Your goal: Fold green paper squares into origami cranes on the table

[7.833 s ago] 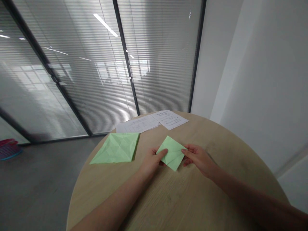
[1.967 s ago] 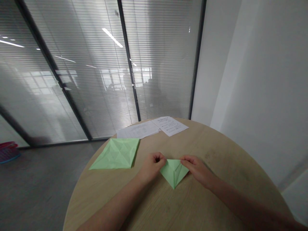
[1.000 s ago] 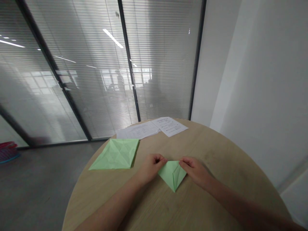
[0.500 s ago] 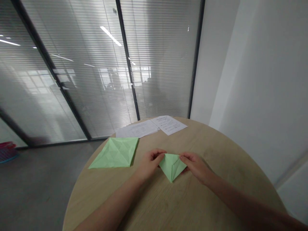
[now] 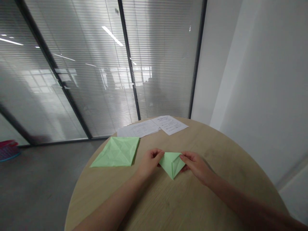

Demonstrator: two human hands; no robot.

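Between my hands is a small folded sheet of green paper [image 5: 170, 162], shaped like a downward-pointing triangle with a crease line running to its tip. My left hand [image 5: 153, 159] pinches its left corner, thumb on top and fingers curled behind. At the opposite corner, my right hand [image 5: 193, 162] grips the paper with thumb and fingers; a flap edge slants from there toward the middle. Left of my hands, a larger creased green sheet [image 5: 117, 152] lies flat on the round wooden table [image 5: 154, 199].
White printed sheets [image 5: 139, 128] overlap near the table's far edge. Behind stands a glass partition with blinds [image 5: 106, 96], and a white wall [image 5: 264, 80] rises on the right. A red and blue basket [image 5: 9, 150] sits on the floor at far left.
The folded paper's tip has risen slightly in view, and the view itself has shifted a little. Both hands keep their hold on the corners.
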